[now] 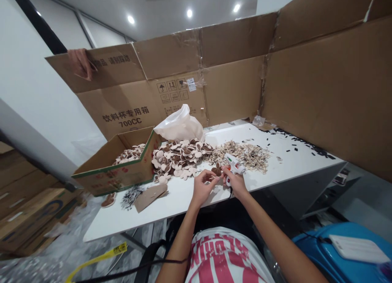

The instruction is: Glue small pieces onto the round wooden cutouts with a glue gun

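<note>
My left hand (204, 186) is closed in a pinch at the table's front edge. At its fingertips is a small brown plush-like piece (217, 169), with a thin pale strip near the thumb. Close on the right, my right hand (235, 181) is closed around a white hot glue gun (235, 163). An orange part of the gun points toward the brown piece, and my fingers partly hide the handle. Just behind the hands lie a heap of pink and brown flat pieces (180, 156) and a pile of short beige strips (241, 152).
A cardboard box (116, 179) of similar pieces stands left, beside a white plastic bag (180, 125). Brown card (150, 197) lies at the front; black bits (306, 144) scatter right. Cardboard walls (232, 87) enclose the white table (288, 168). Another person's hand (82, 63) rests on the cardboard.
</note>
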`<action>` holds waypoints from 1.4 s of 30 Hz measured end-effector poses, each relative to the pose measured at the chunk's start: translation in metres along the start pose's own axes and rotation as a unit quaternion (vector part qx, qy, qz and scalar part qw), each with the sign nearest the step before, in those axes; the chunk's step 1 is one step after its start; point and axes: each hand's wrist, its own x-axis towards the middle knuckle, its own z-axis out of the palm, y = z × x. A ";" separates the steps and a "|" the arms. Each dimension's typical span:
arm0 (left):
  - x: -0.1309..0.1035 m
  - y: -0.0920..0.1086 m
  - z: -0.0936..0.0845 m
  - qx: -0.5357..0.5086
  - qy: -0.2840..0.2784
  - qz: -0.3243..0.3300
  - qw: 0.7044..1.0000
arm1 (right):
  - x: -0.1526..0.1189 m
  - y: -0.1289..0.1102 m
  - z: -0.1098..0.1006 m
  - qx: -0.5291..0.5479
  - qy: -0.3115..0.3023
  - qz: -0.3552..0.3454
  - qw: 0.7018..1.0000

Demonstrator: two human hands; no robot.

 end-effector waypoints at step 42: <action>0.003 -0.003 -0.003 0.061 0.051 0.069 0.994 | 0.003 0.006 -0.002 -0.014 0.000 -0.023 1.000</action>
